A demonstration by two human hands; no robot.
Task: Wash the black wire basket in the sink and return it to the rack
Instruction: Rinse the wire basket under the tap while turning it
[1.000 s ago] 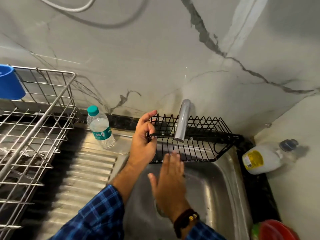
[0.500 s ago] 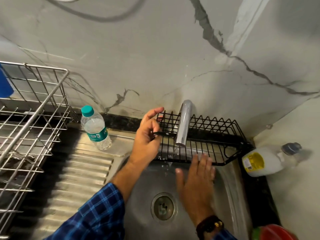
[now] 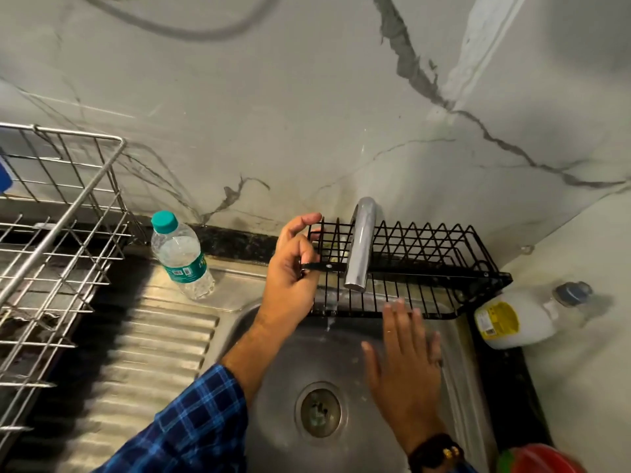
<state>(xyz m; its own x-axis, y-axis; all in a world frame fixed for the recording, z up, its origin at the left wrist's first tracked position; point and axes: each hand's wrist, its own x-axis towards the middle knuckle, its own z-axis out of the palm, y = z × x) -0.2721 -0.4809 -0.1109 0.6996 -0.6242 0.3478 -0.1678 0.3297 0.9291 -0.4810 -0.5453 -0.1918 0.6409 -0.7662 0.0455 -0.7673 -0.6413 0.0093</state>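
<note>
Over the back of the sink (image 3: 273, 363), holding the black wire basket (image 3: 426, 270) lengthwise along the wall, tucked under the faucet spout (image 3: 360, 244) (spout crossing in front of the basket's left third). Gripping its left end w/ the left hand (image 3: 290, 271): pinching the flat front bar betw. thumb and curled fingers, w/ the index finger raised by the top rim. Keeping the right hand (image 3: 403, 363) flat and open, fingers straight and slightly spread, palm down over the basin, w/ fingertips reaching the basket's lower front edge; touching or not, can't tell. Seeing a thin run of water (image 3: 329, 317) dropping below that edge, just left of the spout's mouth. Looking down at the round drain (image 3: 319, 409) betw. the two forearms. Wearing a blue plaid sleeve (image 3: 191, 425) on the left arm and a dark wristband (image 3: 433, 450) w/ gold beads on the right wrist.

Going outward to the left: spotting a clear plastic water bottle (image 3: 181, 257) w/ a teal cap on the steel ledge at the sink's back-left corner, near the left hand but apart from it. Noting the ribbed steel drainboard (image 3: 143, 353) in front of it. Seeing the silver wire rack (image 3: 61, 213) at the far left, w/ a blue item (image 3: 5, 175) cut off by the frame edge.

Going right: seeing a white bottle (image 3: 512, 319) w/ a yellow label and dark cap on the dark counter strip, just beside the basket's right end. Catching a red rounded item (image 3: 539, 459) at the bottom-right corner, mostly out of frame.
</note>
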